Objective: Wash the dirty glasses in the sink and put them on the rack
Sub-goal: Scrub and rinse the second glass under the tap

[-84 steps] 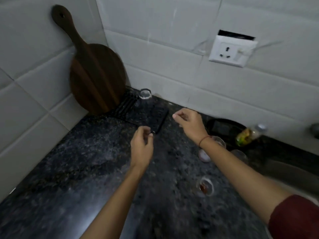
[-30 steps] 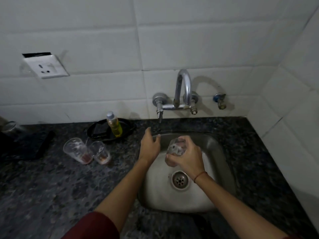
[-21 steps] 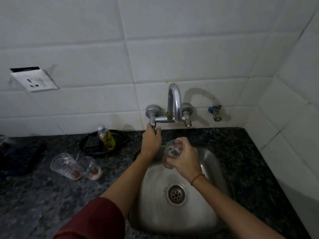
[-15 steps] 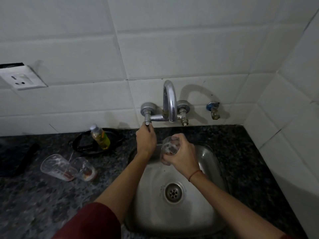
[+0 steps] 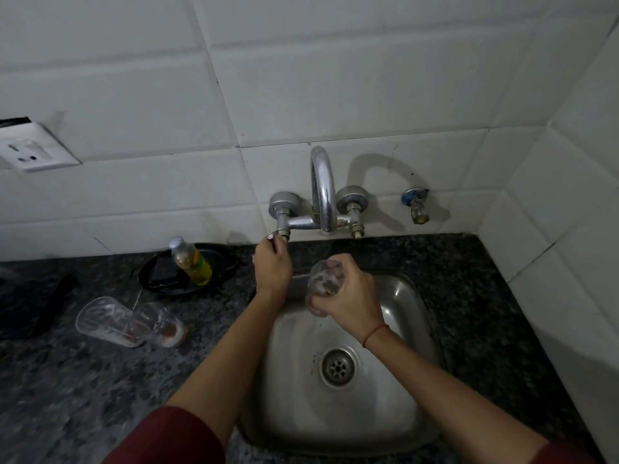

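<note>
Now the person is at the steel sink [image 5: 407,296], and the rinsing step seems only to be starting. The right hand [image 5: 351,298] has its grip closed around a dirty glass [image 5: 325,279], with fingers and thumb curled round its wall. It holds the glass tilted above the basin, a little below and in front of the tap spout [image 5: 323,192]. Some reddish residue shows inside. The left hand [image 5: 272,267] pinches the left tap handle [image 5: 278,235] in a narrow grip of the fingertips. No stream of water is visible. The next move probably calls for turning this handle and bringing the mouth of the glass under the spout. Two more dirty glasses [image 5: 104,321] are on the surface [image 5: 83,390] at the left, close together.
</note>
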